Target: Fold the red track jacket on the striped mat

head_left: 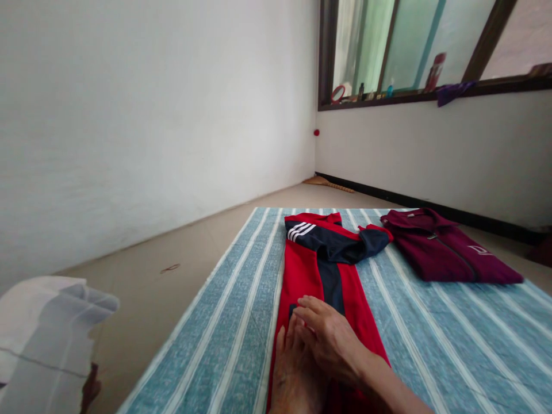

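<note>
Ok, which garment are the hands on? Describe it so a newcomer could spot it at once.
Start from the blue-and-white striped mat on the floor. Two folded garments lie on it; the hands rest on the nearer one, the red jersey, with the right hand overlapping the left hand. Unlike the plain maroon zip jacket beside it, it has navy panels and three white stripes.
</note>
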`<state>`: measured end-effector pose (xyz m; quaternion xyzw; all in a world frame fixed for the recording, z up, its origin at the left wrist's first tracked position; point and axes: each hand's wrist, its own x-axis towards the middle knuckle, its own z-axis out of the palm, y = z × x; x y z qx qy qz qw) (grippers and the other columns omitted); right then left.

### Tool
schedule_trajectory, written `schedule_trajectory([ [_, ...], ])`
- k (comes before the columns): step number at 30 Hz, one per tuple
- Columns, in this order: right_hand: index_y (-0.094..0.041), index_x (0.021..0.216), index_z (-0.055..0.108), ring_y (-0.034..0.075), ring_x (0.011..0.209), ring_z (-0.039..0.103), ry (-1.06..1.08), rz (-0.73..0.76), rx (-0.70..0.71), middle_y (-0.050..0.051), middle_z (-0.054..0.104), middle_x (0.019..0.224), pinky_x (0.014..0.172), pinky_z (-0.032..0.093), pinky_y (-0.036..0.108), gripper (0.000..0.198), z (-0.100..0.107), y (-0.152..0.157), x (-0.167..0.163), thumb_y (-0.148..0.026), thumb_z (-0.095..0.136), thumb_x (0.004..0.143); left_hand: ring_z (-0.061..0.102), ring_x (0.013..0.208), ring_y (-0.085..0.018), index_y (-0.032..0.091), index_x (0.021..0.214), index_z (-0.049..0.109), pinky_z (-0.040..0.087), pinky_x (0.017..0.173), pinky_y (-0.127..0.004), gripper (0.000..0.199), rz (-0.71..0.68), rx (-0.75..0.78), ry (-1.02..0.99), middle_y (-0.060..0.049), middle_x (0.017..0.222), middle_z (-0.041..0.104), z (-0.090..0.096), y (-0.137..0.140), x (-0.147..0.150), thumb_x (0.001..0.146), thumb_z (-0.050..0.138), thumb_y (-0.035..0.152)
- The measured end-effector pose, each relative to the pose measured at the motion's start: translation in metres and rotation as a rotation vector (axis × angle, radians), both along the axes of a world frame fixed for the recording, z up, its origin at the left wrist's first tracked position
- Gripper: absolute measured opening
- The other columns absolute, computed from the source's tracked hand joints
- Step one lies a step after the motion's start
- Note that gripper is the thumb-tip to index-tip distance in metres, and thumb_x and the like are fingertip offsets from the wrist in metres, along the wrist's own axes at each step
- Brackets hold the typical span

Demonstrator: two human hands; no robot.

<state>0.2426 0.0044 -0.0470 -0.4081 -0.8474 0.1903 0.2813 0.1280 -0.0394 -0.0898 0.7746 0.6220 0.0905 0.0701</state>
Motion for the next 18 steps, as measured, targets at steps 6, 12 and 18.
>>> schedule_trajectory([
  [6, -0.012, 0.138, 0.045, 0.029, 0.141, 0.022, -0.296, -0.012, -0.184, 0.015, 0.034, 0.15, 0.113, 0.019, 0.052, 0.055, -0.019, 0.032, 0.007, -0.046, 0.037, 0.096, 0.05, 0.125, -0.028, 0.015, 0.126, 0.057, 0.044, 0.103, -0.047, 0.042, -0.118, 0.126, -0.135, -0.014, 0.133, 0.056, 0.015, 0.001, -0.025, 0.086, 0.051, 0.027],
  [12, -0.014, 0.142, 0.04, 0.027, 0.143, 0.017, -0.359, -0.02, -0.164, 0.013, 0.029, 0.152, 0.114, 0.015, 0.05, 0.058, -0.027, 0.036, 0.011, -0.049, 0.038, 0.095, 0.048, 0.127, -0.025, 0.013, 0.123, 0.057, 0.047, 0.101, -0.041, 0.038, -0.211, 0.27, -0.152, -0.015, 0.134, 0.055, 0.025, -0.033, -0.053, 0.091, 0.047, 0.031],
  [18, -0.015, 0.14, 0.042, 0.027, 0.142, 0.02, -0.388, -0.059, -0.125, 0.013, 0.031, 0.151, 0.113, 0.018, 0.048, 0.056, -0.025, 0.036, 0.012, -0.048, 0.04, 0.095, 0.026, 0.139, -0.034, 0.017, 0.142, 0.038, 0.036, 0.106, -0.055, 0.067, -0.204, 0.118, 0.007, -0.017, 0.152, 0.03, 0.019, -0.061, -0.033, 0.087, 0.05, 0.053],
])
